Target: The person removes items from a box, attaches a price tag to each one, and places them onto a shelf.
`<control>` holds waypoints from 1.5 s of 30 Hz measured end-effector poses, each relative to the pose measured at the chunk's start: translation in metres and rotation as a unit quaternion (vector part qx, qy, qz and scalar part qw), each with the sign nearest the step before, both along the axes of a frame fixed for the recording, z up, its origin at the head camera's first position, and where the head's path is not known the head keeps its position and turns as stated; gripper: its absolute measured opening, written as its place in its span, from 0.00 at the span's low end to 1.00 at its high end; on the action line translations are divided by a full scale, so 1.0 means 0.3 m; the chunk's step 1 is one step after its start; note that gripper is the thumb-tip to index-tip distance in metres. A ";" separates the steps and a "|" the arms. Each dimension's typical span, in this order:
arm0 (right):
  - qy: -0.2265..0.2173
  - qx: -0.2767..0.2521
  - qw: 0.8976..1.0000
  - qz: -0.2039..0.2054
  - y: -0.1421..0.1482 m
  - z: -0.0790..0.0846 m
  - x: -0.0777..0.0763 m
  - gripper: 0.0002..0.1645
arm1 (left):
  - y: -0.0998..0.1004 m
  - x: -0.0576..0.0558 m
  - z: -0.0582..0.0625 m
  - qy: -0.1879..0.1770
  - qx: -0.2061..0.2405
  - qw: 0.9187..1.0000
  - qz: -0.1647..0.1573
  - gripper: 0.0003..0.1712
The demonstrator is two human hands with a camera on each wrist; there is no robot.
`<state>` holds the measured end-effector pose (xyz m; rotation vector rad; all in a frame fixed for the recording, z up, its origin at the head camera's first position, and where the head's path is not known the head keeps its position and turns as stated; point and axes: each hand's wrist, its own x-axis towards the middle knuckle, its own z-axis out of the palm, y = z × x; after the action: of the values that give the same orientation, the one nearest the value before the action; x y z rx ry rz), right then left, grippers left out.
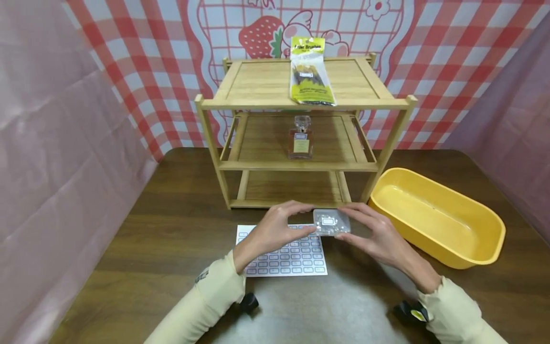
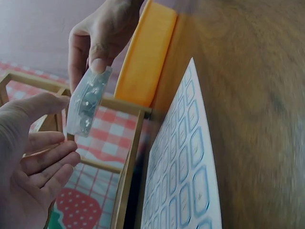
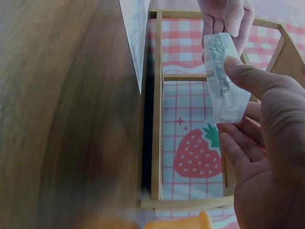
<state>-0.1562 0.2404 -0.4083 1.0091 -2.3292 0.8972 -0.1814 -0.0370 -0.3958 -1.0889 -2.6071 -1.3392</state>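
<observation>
A small clear plastic box (image 1: 332, 222) with shiny little pieces inside is held up above the table, a white blue-framed label on its face. My left hand (image 1: 279, 227) pinches its left end between thumb and fingers. At the right end, my right hand (image 1: 378, 234) grips it with the thumb (image 3: 248, 74) along one edge and the fingers on the opposite side. In the left wrist view the box (image 2: 88, 102) appears edge-on between both hands. Below and beside the left hand lies a sheet of blue-framed labels (image 1: 292, 255), partly covered by that hand and forearm.
A three-tier wooden shelf (image 1: 258, 165) stands behind the hands. Its top carries a yellow brush packet (image 1: 311, 79), its middle tier a perfume bottle (image 1: 301, 141); both bear similar labels. To the right sits a yellow plastic basin (image 1: 434, 210), close to the right forearm.
</observation>
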 end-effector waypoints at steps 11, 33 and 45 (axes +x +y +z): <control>-0.004 0.001 1.000 -0.011 -0.025 -0.001 -0.017 0.37 | -0.121 -0.001 0.033 -0.009 0.034 0.997 0.063 0.23; 0.002 -0.014 1.000 -0.006 -0.062 -0.003 -0.063 0.38 | -0.381 -0.012 0.138 0.081 0.178 0.961 0.194 0.18; 0.000 -0.039 0.999 -0.009 -0.068 -0.015 -0.095 0.37 | -0.442 -0.033 0.161 0.096 0.248 0.937 0.226 0.16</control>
<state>-0.1847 0.2200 -0.4129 0.9558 -2.2810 0.9731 -0.1913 -0.1694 -0.3473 -0.4781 -2.0288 -1.5449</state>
